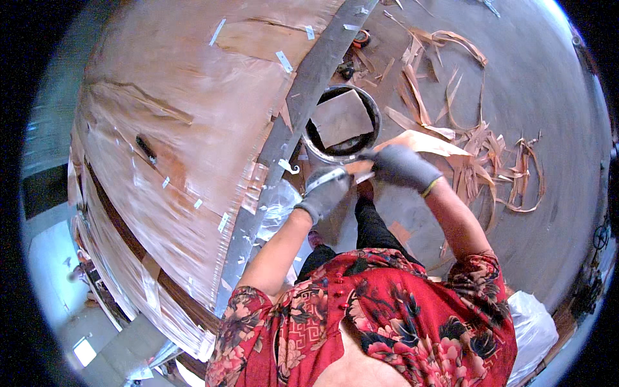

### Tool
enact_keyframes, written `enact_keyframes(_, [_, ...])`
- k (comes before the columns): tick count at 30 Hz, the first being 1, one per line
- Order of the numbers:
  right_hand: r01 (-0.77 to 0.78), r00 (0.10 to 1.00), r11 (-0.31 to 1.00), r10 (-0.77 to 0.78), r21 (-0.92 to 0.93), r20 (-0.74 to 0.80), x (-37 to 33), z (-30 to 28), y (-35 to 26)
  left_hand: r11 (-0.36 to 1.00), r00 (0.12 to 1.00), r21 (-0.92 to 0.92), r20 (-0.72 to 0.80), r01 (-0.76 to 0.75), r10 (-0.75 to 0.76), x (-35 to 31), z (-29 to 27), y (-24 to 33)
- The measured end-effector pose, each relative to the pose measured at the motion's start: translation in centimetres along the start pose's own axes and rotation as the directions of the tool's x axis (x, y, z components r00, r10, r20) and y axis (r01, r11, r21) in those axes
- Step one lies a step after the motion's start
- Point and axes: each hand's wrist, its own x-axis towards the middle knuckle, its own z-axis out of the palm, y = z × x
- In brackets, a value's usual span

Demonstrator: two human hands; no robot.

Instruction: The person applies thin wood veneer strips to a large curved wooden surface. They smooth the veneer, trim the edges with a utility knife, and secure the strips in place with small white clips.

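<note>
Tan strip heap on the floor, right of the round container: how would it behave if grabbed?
The tan strips are probably floppy, since several curl into loose loops. They're likely light for their size, looking thin and ribbon-like. Pulling one may drag others along, as they lie crossed and tangled.

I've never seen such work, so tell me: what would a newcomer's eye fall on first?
Probably the red flowered shirt filling the lower middle, with the gray-gloved left hand and right hand close together above it, a small brown piece between them. Next, the tangle of brown strips on the floor at right, facing broad brown sheets across the left. Between these sits a round container with a squarish flat piece at its mouth.
</note>
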Motion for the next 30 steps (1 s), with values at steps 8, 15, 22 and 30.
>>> enact_keyframes(8, [-0.322,0.829,0.785,-0.037,-0.53,-0.559,3.3,2.5,4.5,0.478,0.661,-0.709,-0.021,0.519,-0.75,8.1,7.1,-4.7])
enact_keyframes(15, [-0.268,0.76,0.881,-0.055,-0.39,-0.648,8.8,9.6,4.3,0.688,0.669,-0.389,-0.207,0.613,-0.714,9.9,4.4,-2.9])
enact_keyframes(22, [-0.309,0.663,0.843,-0.141,-0.44,-0.735,9.6,8.8,3.7,0.646,0.773,-0.655,-0.145,0.393,-0.618,1.1,7.2,-4.6])
enact_keyframes(30, [-0.198,0.784,0.857,-0.153,-0.476,-0.602,8.8,6.9,1.6,0.166,0.4,-0.629,0.25,0.76,-0.882,-44.4,15.3,-4.4])
